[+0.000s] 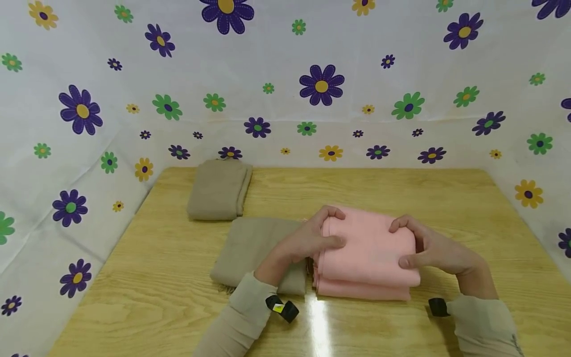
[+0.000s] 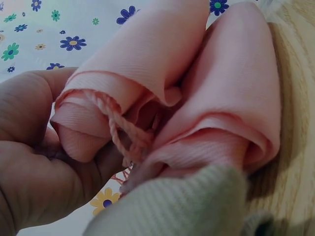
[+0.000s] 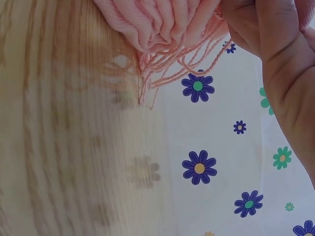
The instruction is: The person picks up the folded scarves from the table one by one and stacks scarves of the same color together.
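A folded pink scarf (image 1: 368,248) lies on the table right of centre, its upper fold lying over a lower layer. My left hand (image 1: 308,240) grips its left edge, thumb on top. On the opposite edge my right hand (image 1: 439,250) holds the cloth, with thumb and fingers over the top. In the left wrist view the scarf (image 2: 236,73) shows rolled folds and a twisted tassel (image 2: 120,123) beside the left hand (image 2: 39,162). From the right wrist, fringe strands (image 3: 187,64) hang from the gathered end, near the right hand (image 3: 280,59).
A folded beige cloth (image 1: 250,248) with fringe lies just left of the pink scarf, partly behind my left arm. Another folded beige cloth (image 1: 218,191) sits at the table's back left. Flower-printed white sheeting (image 1: 267,59) surrounds the wooden table (image 1: 147,277).
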The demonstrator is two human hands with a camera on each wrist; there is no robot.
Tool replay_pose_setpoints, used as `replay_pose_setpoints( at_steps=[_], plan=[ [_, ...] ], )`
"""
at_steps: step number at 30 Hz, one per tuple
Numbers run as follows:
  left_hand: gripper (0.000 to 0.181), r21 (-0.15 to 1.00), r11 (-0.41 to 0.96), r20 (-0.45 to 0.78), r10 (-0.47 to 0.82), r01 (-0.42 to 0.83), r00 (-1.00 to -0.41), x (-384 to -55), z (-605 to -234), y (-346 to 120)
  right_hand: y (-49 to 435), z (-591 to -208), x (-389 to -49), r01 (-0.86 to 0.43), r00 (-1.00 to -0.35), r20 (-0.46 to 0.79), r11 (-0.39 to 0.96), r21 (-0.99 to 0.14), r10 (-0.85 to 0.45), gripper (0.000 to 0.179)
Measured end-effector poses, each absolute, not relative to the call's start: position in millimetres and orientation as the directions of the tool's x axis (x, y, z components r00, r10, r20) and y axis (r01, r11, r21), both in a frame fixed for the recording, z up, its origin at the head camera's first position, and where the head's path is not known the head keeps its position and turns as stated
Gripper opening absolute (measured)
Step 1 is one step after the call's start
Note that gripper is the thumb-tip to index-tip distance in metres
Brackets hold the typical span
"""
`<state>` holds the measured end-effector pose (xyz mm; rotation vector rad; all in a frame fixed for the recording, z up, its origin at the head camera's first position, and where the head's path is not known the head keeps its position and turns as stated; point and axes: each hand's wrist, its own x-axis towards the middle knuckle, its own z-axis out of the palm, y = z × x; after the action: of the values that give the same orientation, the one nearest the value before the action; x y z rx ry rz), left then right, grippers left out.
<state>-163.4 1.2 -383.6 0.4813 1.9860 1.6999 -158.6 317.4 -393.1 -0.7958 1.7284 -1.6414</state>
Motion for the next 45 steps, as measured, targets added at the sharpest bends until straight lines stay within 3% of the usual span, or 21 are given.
replay_pose_setpoints(
  at_steps=[7,26,35,39,45],
  plan=[
    [0.046,0.979,0.201,-0.142,0.555,-0.034,-0.819,-161,-384,2,317,-397,-159,0.004,-0.603,-0.022,0.025,-1.0,-0.797,0.048],
    [0.049,0.933,0.357,-0.201,0.62,0.044,-0.758,-159,-385,-1,316,-397,-158,0.041,-0.614,-0.167,0.18,-0.983,-0.772,0.046],
    [0.05,0.818,0.551,-0.296,0.652,0.168,-0.698,-152,-375,-4,305,-387,-153,-0.064,-0.712,-0.278,0.454,-0.889,-0.644,0.052],
    [0.055,0.776,0.6,-0.301,0.625,0.195,-0.72,-147,-377,3,299,-385,-153,-0.05,-0.708,-0.309,0.481,-0.875,-0.635,0.053],
    [0.058,0.816,0.56,-0.255,0.569,0.141,-0.782,-148,-389,9,298,-394,-157,-0.015,-0.722,-0.294,0.438,-0.899,-0.626,0.052]
  ],
)
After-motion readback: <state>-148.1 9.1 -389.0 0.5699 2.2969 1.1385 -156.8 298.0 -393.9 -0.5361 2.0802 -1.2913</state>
